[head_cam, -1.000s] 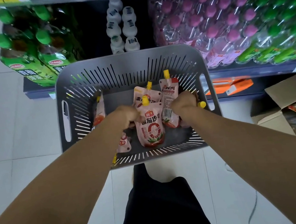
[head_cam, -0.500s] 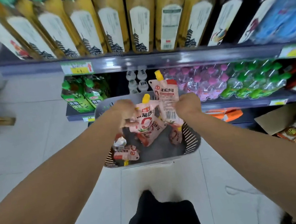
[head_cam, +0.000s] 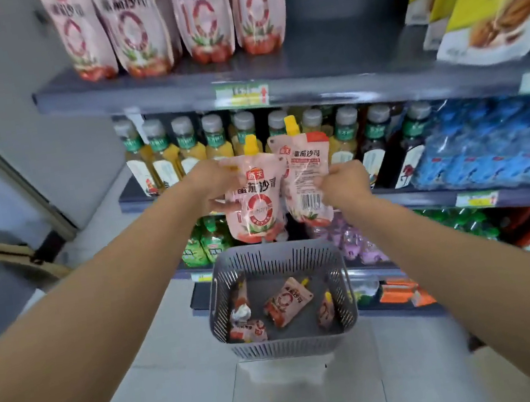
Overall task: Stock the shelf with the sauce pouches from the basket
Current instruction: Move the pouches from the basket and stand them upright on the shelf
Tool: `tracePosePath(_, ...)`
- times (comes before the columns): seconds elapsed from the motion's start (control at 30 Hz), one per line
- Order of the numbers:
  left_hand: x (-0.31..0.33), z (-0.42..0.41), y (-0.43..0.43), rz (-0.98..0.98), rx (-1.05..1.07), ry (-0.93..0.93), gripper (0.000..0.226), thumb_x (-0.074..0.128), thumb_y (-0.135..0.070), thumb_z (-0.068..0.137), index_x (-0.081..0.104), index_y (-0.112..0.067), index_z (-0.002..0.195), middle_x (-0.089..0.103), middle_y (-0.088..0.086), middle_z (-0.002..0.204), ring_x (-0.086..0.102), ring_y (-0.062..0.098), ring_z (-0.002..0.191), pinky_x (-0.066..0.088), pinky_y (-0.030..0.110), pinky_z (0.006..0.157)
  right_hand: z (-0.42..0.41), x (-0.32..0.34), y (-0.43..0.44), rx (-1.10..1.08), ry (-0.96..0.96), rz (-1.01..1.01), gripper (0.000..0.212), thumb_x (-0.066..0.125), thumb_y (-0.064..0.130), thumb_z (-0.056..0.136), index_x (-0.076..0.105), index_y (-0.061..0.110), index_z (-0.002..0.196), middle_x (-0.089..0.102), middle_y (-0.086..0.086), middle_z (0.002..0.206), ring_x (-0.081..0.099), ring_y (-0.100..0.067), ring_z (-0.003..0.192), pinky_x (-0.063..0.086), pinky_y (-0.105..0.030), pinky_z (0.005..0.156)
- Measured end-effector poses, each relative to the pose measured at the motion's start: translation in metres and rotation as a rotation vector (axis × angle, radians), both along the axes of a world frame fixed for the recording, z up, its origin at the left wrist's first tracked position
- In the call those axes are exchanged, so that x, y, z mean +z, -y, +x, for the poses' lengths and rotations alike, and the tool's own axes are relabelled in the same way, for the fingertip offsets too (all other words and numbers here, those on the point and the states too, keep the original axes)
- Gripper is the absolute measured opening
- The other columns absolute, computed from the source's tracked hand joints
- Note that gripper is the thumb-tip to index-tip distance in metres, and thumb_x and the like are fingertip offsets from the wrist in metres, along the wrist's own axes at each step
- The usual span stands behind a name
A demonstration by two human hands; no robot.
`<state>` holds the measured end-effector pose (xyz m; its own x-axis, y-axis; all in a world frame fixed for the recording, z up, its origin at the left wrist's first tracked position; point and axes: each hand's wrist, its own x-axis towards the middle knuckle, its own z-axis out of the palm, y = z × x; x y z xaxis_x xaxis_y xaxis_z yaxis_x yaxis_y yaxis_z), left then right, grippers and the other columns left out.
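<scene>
- My left hand (head_cam: 217, 187) pinched one pouch (head_cam: 253, 202) by its upper edge, and my right hand (head_cam: 344, 185) gripped another (head_cam: 305, 177) by its side, so both hung upright for shelving.
- Both were soft, glossy film with stiff yellow spouts.
- More lay slumped in the slotted plastic basket (head_cam: 275, 257) below.
- The shelf (head_cam: 150, 87) above held matching pouches.

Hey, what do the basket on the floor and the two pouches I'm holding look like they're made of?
Basket: grey, matte moulded plastic by the look, with slotted walls. Left pouch and right pouch: likely flexible glossy plastic film, judging by creases and shine; each has a yellow, hard-looking plastic cap.
</scene>
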<state>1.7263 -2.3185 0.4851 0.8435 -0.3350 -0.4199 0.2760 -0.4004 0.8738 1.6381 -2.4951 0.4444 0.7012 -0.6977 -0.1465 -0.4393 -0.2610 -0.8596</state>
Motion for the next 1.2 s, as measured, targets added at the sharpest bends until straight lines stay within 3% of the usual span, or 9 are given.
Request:
tracePosePath(0.2, 0.059, -0.005, -0.014, -0.094, 0.067, 0.124, 0.011, 0.059, 0.0, 0.086, 0.055, -0.011, 0.085, 0.061, 0.009, 0.105, 0.057, 0.025, 0.102, 0.054, 0.035, 0.066, 0.005, 0.061, -0.009, 0.014, 0.174, 0.094, 0.01, 0.063, 0.006, 0.087, 0.071, 0.007, 0.093, 0.071, -0.012, 0.104, 0.067, -0.029, 0.089, 0.058, -0.045, 0.08)
tracePosePath(0.33, 0.084, 0.0, -0.021, -0.156, 0.111, 0.182, 0.017, 0.057, 0.0, 0.088, 0.055, -0.015, 0.079, 0.061, 0.003, 0.087, 0.056, 0.021, 0.093, 0.052, 0.032, 0.062, 0.014, 0.092, -0.015, 0.043, 0.26, 0.103, 0.015, 0.061, 0.008, 0.089, 0.068, 0.015, 0.078, 0.071, -0.007, 0.099, 0.067, -0.024, 0.084, 0.059, -0.043, 0.078)
tracePosePath(0.4, 0.098, 0.006, -0.023, -0.182, 0.131, 0.21, 0.017, 0.057, -0.001, 0.088, 0.056, -0.016, 0.079, 0.061, 0.0, 0.083, 0.056, 0.019, 0.09, 0.052, 0.032, 0.065, 0.021, 0.107, -0.018, 0.043, 0.3, 0.084, 0.011, 0.06, 0.01, 0.09, 0.07, 0.011, 0.087, 0.071, -0.007, 0.102, 0.068, -0.024, 0.087, 0.059, -0.043, 0.078)
tracePosePath(0.53, 0.127, 0.024, -0.027, -0.219, 0.148, 0.284, 0.015, 0.059, -0.001, 0.086, 0.055, -0.016, 0.083, 0.063, 0.002, 0.089, 0.058, 0.02, 0.093, 0.051, 0.032, 0.064, 0.04, 0.134, -0.022, 0.023, 0.397, 0.049, 0.011, 0.06, 0.011, 0.09, 0.07, 0.011, 0.089, 0.071, -0.006, 0.106, 0.068, -0.02, 0.084, 0.061, -0.041, 0.073)
tracePosePath(0.63, 0.148, 0.042, -0.026, -0.241, 0.185, 0.336, 0.012, 0.059, -0.002, 0.086, 0.055, -0.012, 0.091, 0.064, 0.006, 0.098, 0.059, 0.023, 0.096, 0.052, 0.032, 0.063, 0.056, 0.154, -0.021, -0.006, 0.449, 0.016, 0.018, 0.061, 0.011, 0.089, 0.065, 0.018, 0.074, 0.071, -0.005, 0.097, 0.07, -0.022, 0.087, 0.06, -0.042, 0.073)
tracePosePath(0.73, 0.166, 0.064, -0.022, -0.277, 0.215, 0.373, 0.023, 0.058, -0.003, 0.087, 0.054, -0.01, 0.109, 0.064, 0.007, 0.104, 0.061, 0.021, 0.092, 0.054, 0.033, 0.065, 0.074, 0.171, -0.019, -0.044, 0.483, -0.015, 0.029, 0.061, 0.011, 0.089, 0.059, 0.022, 0.062, 0.068, -0.001, 0.087, 0.069, -0.021, 0.081, 0.06, -0.04, 0.072)
tracePosePath(0.9, 0.185, 0.102, -0.009, -0.342, 0.195, 0.408, 0.021, 0.058, 0.0, 0.087, 0.052, -0.01, 0.104, 0.062, 0.001, 0.084, 0.059, 0.016, 0.08, 0.053, 0.034, 0.067, 0.103, 0.187, -0.013, -0.083, 0.485, -0.08, 0.012, 0.06, 0.011, 0.089, 0.072, 0.011, 0.085, 0.073, -0.007, 0.098, 0.07, -0.021, 0.082, 0.06, -0.04, 0.073)
tracePosePath(1.0, 0.187, 0.124, 0.002, -0.353, 0.168, 0.422, 0.016, 0.056, 0.002, 0.087, 0.052, -0.011, 0.096, 0.06, 0.0, 0.08, 0.057, 0.014, 0.076, 0.053, 0.035, 0.068, 0.12, 0.189, -0.011, -0.085, 0.479, -0.122, 0.015, 0.059, 0.011, 0.09, 0.072, 0.005, 0.085, 0.072, -0.009, 0.095, 0.07, -0.026, 0.083, 0.06, -0.044, 0.073)
tracePosePath(1.2, 0.177, 0.167, 0.023, -0.353, 0.089, 0.43, 0.015, 0.056, 0.001, 0.088, 0.054, -0.014, 0.088, 0.059, -0.002, 0.08, 0.055, 0.012, 0.077, 0.047, 0.028, 0.056, 0.153, 0.183, -0.004, -0.129, 0.446, -0.188, 0.023, 0.055, 0.008, 0.092, 0.067, -0.011, 0.09, 0.071, -0.022, 0.093, 0.069, -0.04, 0.085, 0.057, -0.053, 0.069)
